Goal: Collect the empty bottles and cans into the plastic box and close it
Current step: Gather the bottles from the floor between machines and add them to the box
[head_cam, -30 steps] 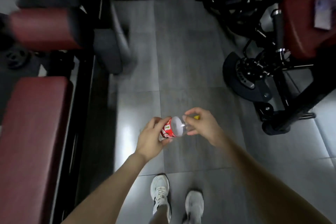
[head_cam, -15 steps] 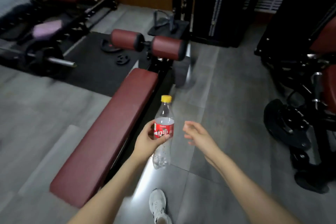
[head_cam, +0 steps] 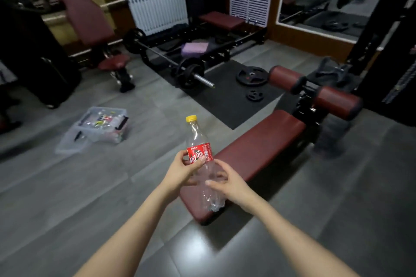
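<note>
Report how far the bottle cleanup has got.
Done: the plastic box on the floor already holds several containers, and its lid lies off beside it. In hand: the left hand grips an empty bottle at its red label, and the right hand curls round its lower body. Left: bring this bottle to the box, drop it in, close the lid.

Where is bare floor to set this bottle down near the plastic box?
The grey floor between the plastic box and the red bench is bare; so is the bench's pad. Crowded: the black mat, with the barbell and weight plates, and the box, already part filled.
</note>
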A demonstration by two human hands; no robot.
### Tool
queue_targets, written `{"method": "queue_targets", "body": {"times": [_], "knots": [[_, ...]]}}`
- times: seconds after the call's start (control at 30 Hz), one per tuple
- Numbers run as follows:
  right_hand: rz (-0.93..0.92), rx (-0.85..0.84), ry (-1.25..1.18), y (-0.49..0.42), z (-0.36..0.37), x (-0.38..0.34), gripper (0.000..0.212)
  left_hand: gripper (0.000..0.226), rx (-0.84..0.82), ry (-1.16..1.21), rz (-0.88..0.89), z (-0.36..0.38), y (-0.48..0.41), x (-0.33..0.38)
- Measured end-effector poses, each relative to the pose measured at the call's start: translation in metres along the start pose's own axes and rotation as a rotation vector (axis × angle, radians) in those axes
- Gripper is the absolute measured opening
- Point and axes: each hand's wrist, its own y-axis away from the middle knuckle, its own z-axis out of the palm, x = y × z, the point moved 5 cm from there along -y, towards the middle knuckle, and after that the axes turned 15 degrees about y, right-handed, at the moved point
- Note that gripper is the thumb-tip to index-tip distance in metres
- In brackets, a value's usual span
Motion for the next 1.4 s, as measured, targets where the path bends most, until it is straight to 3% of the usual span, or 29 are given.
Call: {"method": "queue_targets", "body": {"times": [0.2,0.43,0.7,1.07,1.4], "knots": [[-0.083,-0.035,0.107,-0.070,0.143,-0.077,0.066,0.055,0.136,0.028,0.024,-0.167,-0.006,0.037],[-0.057,-0.106,0.176,-0.157,0.282,-0.138,0.065,0.072,0.265,0.076,0.033,-0.342,-0.037,0.068],[-0.027,-0.129,0.259,-0.302,0.359,-0.187,0.080,0.068,0.298,0.126,0.041,-0.467,-0.130,0.110],[-0.028,-0.298,0.259,-0.543,0.469,-0.280,0.071,0.060,0.445,0.109,0.004,-0.653,-0.299,0.189],[0.054,-0.258,0.166,-0.735,0.578,-0.330,0.059,0.066,0.424,0.091,-0.102,-0.809,-0.465,0.218]]}}
